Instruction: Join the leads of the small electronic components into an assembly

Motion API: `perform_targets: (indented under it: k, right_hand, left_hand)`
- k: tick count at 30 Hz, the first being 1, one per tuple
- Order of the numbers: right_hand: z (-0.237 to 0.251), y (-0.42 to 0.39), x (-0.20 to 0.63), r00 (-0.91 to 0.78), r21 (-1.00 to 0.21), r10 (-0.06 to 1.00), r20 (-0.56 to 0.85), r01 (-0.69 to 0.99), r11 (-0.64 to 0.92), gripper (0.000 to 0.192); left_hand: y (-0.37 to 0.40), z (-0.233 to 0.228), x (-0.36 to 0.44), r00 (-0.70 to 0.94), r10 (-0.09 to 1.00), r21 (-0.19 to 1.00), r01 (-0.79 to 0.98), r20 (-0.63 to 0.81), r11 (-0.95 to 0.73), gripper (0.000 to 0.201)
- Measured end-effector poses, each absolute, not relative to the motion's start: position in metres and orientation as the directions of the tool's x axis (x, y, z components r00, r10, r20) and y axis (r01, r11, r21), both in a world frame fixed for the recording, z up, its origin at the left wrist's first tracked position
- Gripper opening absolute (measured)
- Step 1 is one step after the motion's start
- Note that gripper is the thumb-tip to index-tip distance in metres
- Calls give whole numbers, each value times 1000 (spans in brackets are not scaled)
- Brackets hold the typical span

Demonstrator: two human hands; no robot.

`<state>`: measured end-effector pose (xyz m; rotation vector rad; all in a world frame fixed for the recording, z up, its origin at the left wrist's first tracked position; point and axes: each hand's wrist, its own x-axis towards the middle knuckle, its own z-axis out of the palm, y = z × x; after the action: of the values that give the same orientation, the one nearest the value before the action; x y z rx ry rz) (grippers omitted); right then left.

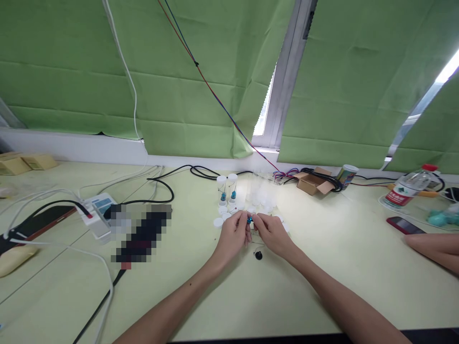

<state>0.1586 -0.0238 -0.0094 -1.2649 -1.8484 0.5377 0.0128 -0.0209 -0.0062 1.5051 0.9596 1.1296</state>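
Head view of two bare hands meeting over a pale green surface [322,286]. The left hand [233,234] and right hand [272,234] both have their fingertips drawn together in a pinch on one small blue part [249,220], held just above the surface between them; its exact form is too small to tell. Behind the hands stand two clear vials [227,188] with white caps, upright and side by side, each with a blue piece inside. Loose white caps [218,222] lie on the surface just beside the left hand, and more clear vials [260,193] cluster to the right of the capped pair, washed out by glare. A small black piece [258,255] lies on the surface just below the right hand, apart from both.

Judged from the grip, the step is fine two-handed work on the blue part. It would go best with the forearms resting on the surface for steadiness, the pinch kept near the fingertips, and the part held low over the surface so that a slip does not send it rolling among the caps.

Surroundings: a black cable [165,184] loops at left, a cardboard box [311,181] and a bottle [409,188] lie at the far right, a red phone [403,224] nearer. Another person's arm [433,248] rests at the right edge.
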Motion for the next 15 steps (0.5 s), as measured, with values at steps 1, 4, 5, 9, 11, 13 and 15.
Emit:
perform_targets:
  k: [1,4,5,9,11,13,15]
  right_hand:
    - [-9,-24,159,-166,-721,908,385,560,408,47]
    - [-10,-23,159,-155,-725,908,389,556,406,47]
    - [-10,-24,159,-150,-729,909,388,553,402,46]
    - [-11,-25,161,-171,-759,917,361,517,395,29]
    - [-11,-26,161,-194,-767,915,354,500,402,23]
    - [-12,-26,161,-204,-766,912,355,496,409,24]
    - [-12,-25,160,-198,-752,908,369,510,417,31]
  left_hand:
    - [-21,-6,12,255,948,977,44,189,-207,34]
    - [-23,-6,12,248,950,977,55,188,-208,36]
    - [-23,-6,12,243,952,976,56,189,-208,35]
    - [-23,-5,13,208,960,979,42,188,-201,32]
    - [-22,-5,13,197,963,981,16,185,-192,31]
    - [-23,-3,13,194,964,983,-2,182,-185,30]
    - [-23,-2,14,200,964,984,-9,177,-179,29]
